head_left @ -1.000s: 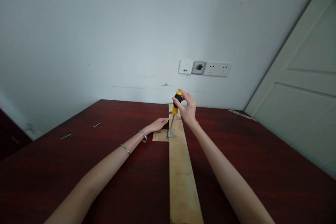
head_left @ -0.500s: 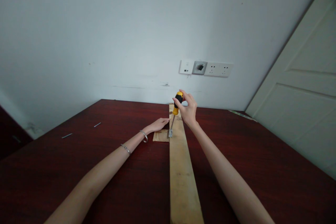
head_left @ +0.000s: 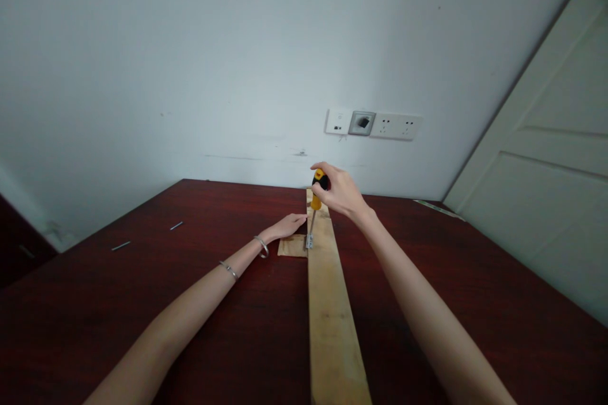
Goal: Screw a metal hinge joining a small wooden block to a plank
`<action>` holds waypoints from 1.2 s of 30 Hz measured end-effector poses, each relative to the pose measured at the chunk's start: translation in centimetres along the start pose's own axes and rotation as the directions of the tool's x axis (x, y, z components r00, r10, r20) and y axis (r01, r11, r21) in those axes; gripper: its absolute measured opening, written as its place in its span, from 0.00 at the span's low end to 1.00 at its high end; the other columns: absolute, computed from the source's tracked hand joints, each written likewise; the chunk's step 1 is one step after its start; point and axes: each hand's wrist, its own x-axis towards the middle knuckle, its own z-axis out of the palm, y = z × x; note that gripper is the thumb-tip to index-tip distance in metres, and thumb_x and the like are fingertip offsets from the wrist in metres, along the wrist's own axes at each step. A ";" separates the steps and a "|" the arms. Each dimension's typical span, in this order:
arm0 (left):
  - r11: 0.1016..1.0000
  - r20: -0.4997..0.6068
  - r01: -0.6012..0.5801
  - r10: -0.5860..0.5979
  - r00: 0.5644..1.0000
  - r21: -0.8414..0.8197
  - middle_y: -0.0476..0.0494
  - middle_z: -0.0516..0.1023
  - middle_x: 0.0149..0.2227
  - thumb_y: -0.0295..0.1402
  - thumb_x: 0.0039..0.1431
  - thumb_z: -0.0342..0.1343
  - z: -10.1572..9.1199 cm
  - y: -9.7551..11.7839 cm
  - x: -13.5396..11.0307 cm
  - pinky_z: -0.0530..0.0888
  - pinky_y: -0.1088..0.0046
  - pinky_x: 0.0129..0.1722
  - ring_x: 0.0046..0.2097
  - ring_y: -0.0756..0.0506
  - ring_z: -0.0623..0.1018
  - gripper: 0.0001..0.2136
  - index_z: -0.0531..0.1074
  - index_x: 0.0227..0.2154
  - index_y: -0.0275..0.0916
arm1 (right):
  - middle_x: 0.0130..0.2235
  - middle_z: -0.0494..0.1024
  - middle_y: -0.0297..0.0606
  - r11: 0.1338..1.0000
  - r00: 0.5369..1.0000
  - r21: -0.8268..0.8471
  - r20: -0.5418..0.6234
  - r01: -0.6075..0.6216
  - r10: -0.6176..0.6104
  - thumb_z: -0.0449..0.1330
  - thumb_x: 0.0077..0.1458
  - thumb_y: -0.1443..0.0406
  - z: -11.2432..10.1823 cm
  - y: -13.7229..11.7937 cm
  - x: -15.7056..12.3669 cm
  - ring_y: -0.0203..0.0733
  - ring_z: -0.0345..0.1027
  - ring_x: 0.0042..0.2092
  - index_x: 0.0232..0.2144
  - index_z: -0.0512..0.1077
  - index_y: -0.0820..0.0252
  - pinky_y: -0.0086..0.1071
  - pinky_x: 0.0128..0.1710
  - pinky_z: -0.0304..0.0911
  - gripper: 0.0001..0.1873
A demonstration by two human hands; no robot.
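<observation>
My right hand (head_left: 342, 191) is closed around the yellow and black handle of a screwdriver (head_left: 316, 201). The screwdriver stands nearly upright, its shaft running down to a small metal hinge-like piece (head_left: 310, 241) on the left edge of a long wooden plank (head_left: 330, 304). Whether the tip sits in a screw is too small to see. Fingers stretched out, my left hand (head_left: 289, 226) rests with its fingertips against the plank's left edge, just beyond a short wooden piece (head_left: 292, 246). That short piece lies beside the plank, its right end at the metal piece.
Two thin metal rods or screws, a nearer one (head_left: 121, 245) and a farther one (head_left: 176, 225), lie at the left of the dark red table (head_left: 228, 342). A flat strip (head_left: 439, 209) lies at the back right. Behind is a wall with sockets (head_left: 395, 126); a white door (head_left: 555, 158) is on the right.
My right hand has turned about the screwdriver handle, with the wrist swung to the right and the forefinger reaching over the top. My left hand has stayed in place.
</observation>
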 end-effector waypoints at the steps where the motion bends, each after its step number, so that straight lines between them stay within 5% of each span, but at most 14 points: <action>1: 1.000 0.005 -0.004 0.004 1.000 -0.006 0.47 0.69 0.55 0.42 0.65 0.40 0.0 0.1 0.0 0.58 0.68 0.58 0.56 0.43 0.68 0.21 0.68 0.53 0.37 | 0.35 0.77 0.39 0.999 0.999 -0.046 0.033 -0.014 0.015 0.56 0.51 0.63 -0.3 -0.2 0.3 0.40 0.67 0.31 0.42 0.69 0.59 0.30 0.31 0.57 0.15; 5: 1.000 0.016 -0.011 0.011 1.000 -0.012 0.47 0.67 0.57 0.42 0.65 0.39 0.0 0.3 -0.2 0.58 0.68 0.59 0.57 0.43 0.68 0.22 0.66 0.54 0.38 | 0.29 0.76 0.41 0.986 0.980 -0.165 0.192 -0.025 0.057 0.52 0.57 0.58 -1.1 -0.9 1.7 0.42 0.68 0.32 0.37 0.71 0.60 0.30 0.31 0.55 0.14; 9: 1.000 -0.001 0.010 -0.010 1.000 0.013 0.49 0.68 0.56 0.43 0.65 0.40 0.0 0.2 -0.1 0.57 0.68 0.59 0.56 0.43 0.68 0.22 0.67 0.54 0.39 | 0.38 0.77 0.41 0.990 0.925 -0.120 0.380 0.078 -0.027 0.53 0.55 0.62 -1.8 -1.1 2.8 0.42 0.69 0.37 0.46 0.68 0.58 0.30 0.34 0.57 0.16; 12: 1.000 -0.003 0.012 -0.012 1.000 0.008 0.49 0.68 0.55 0.43 0.64 0.40 0.0 0.1 -0.1 0.57 0.67 0.59 0.56 0.42 0.68 0.22 0.69 0.53 0.39 | 0.40 0.77 0.43 0.978 0.897 -0.185 0.442 0.094 -0.003 0.55 0.52 0.57 -2.1 -1.1 3.4 0.45 0.69 0.38 0.43 0.70 0.58 0.32 0.33 0.58 0.18; 16: 1.000 -0.014 0.007 -0.008 1.000 -0.020 0.49 0.68 0.56 0.45 0.63 0.41 0.1 -0.1 -0.1 0.56 0.67 0.60 0.57 0.43 0.67 0.22 0.69 0.52 0.39 | 0.36 0.77 0.45 0.965 0.878 -0.243 0.478 0.099 0.030 0.52 0.55 0.54 -2.3 -0.8 4.0 0.45 0.70 0.36 0.35 0.74 0.60 0.33 0.33 0.58 0.18; 21: 0.999 -0.031 0.044 -0.045 0.999 -0.025 0.47 0.68 0.55 0.48 0.61 0.43 0.1 -0.1 0.0 0.55 0.65 0.60 0.58 0.42 0.66 0.25 0.69 0.52 0.37 | 0.43 0.76 0.43 0.954 0.861 -0.278 0.506 0.109 0.050 0.58 0.49 0.57 -2.4 -0.6 4.0 0.47 0.70 0.40 0.46 0.69 0.56 0.34 0.35 0.60 0.21; 24: 0.999 -0.024 0.037 -0.038 0.999 -0.032 0.47 0.68 0.56 0.47 0.62 0.42 0.1 -0.1 0.0 0.55 0.66 0.60 0.58 0.42 0.66 0.24 0.69 0.53 0.37 | 0.40 0.77 0.46 0.939 0.878 -0.333 0.471 0.086 0.087 0.52 0.54 0.53 -2.4 -0.7 3.7 0.49 0.70 0.40 0.45 0.70 0.59 0.36 0.35 0.60 0.21; 30: 0.999 -0.026 0.047 -0.048 0.999 -0.013 0.48 0.67 0.56 0.44 0.63 0.42 0.1 -0.1 -0.1 0.55 0.66 0.60 0.58 0.43 0.66 0.22 0.68 0.53 0.38 | 0.48 0.72 0.43 0.953 0.871 -0.254 0.490 0.164 -0.019 0.55 0.51 0.58 -2.5 -1.1 3.3 0.46 0.69 0.39 0.50 0.66 0.54 0.34 0.35 0.59 0.23; 36: 1.000 -0.019 0.016 -0.015 1.000 0.014 0.49 0.68 0.55 0.41 0.64 0.40 0.1 -0.6 0.1 0.57 0.69 0.59 0.57 0.44 0.67 0.21 0.68 0.53 0.38 | 0.40 0.76 0.43 0.946 0.886 -0.279 0.463 0.166 -0.019 0.51 0.55 0.56 -2.3 -1.4 3.2 0.48 0.69 0.40 0.48 0.67 0.57 0.34 0.35 0.58 0.21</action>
